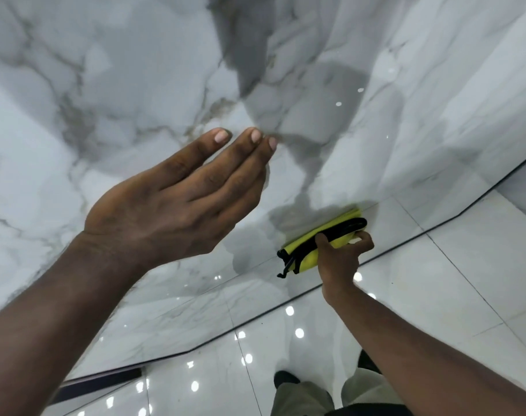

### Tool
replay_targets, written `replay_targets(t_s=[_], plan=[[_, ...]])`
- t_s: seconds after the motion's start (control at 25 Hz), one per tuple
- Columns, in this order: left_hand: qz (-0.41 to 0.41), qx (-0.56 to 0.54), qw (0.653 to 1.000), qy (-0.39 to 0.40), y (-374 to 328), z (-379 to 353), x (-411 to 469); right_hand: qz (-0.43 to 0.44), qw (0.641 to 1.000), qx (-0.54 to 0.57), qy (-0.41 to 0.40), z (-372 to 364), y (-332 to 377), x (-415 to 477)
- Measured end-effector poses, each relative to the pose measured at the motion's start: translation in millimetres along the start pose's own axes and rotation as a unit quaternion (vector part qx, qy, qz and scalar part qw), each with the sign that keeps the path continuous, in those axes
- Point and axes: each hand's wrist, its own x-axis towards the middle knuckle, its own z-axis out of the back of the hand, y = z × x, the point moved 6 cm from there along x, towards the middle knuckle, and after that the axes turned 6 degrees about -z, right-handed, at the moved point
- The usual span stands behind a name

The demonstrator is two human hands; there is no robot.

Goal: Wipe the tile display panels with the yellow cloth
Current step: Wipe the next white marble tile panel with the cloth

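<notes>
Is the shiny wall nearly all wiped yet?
Done: hard to say, because the marble panel shines all over and wiped parts don't stand out. In hand: the right hand grips the yellow cloth against the panel's bottom edge, while the left hand is open higher up. Left: probably the next panel on the right.

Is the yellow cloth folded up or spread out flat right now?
Folded. The yellow cloth is a compact wad with black edging, gripped by the right hand and held low against the tile panel.
</notes>
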Motion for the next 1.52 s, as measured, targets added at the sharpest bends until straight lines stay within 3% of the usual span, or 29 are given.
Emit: replay_targets(t_s=[0.08, 0.2, 0.32, 0.44, 0.56, 0.64, 0.72, 0.84, 0.88, 1.04, 1.2, 1.36, 1.4, 1.52], plan=[[-0.001, 0.001, 1.000, -0.003, -2, 0, 0, -0.019, 1.000, 0.017, -0.012, 4, -1, 5], [-0.004, -0.005, 1.000, 0.002, -3, -3, 0, 0.048, 0.999, -0.004, -0.024, 6, 4, 9], [-0.003, -0.016, 1.000, 0.000, -4, 0, -1, -0.026, 0.999, 0.032, -0.025, 8, 5, 11], [-0.009, -0.023, 1.000, -0.001, -3, -2, -2, 0.062, 0.997, 0.009, -0.049, 12, 22, 11], [-0.006, -0.035, 0.999, -0.003, -4, 0, -2, 0.041, 0.998, 0.025, -0.051, 18, 35, 3], [0.001, -0.043, 0.999, -0.009, -5, 0, -2, 0.111, 0.991, 0.042, -0.060, 20, 63, -13], [0.035, -0.045, 0.998, -0.021, 1, 2, -4, 0.191, 0.977, 0.059, -0.075, 24, 96, -32], [0.151, -0.094, 0.983, -0.055, 14, 13, -5, 0.151, 0.974, 0.140, -0.091, 34, 138, -47], [0.194, -0.114, 0.973, -0.058, 18, 18, -6, 0.173, 0.972, 0.135, -0.089, 34, 154, -59], [0.241, -0.093, 0.965, -0.046, 34, 31, -16, 0.450, 0.890, 0.041, -0.055, 34, 223, -140], [0.270, -0.076, 0.957, -0.075, 70, 43, -26, 0.411, 0.904, 0.083, -0.082, 45, 269, -160], [0.265, -0.082, 0.957, -0.084, 80, 43, -18, 0.623, 0.780, -0.044, -0.040, 27, 277, -225], [0.264, -0.087, 0.957, -0.082, 82, 42, -18, 0.629, 0.775, -0.037, -0.054, 31, 286, -224], [0.257, -0.076, 0.959, -0.089, 82, 40, -17, 0.449, 0.886, 0.079, -0.085, 50, 309, -194]])
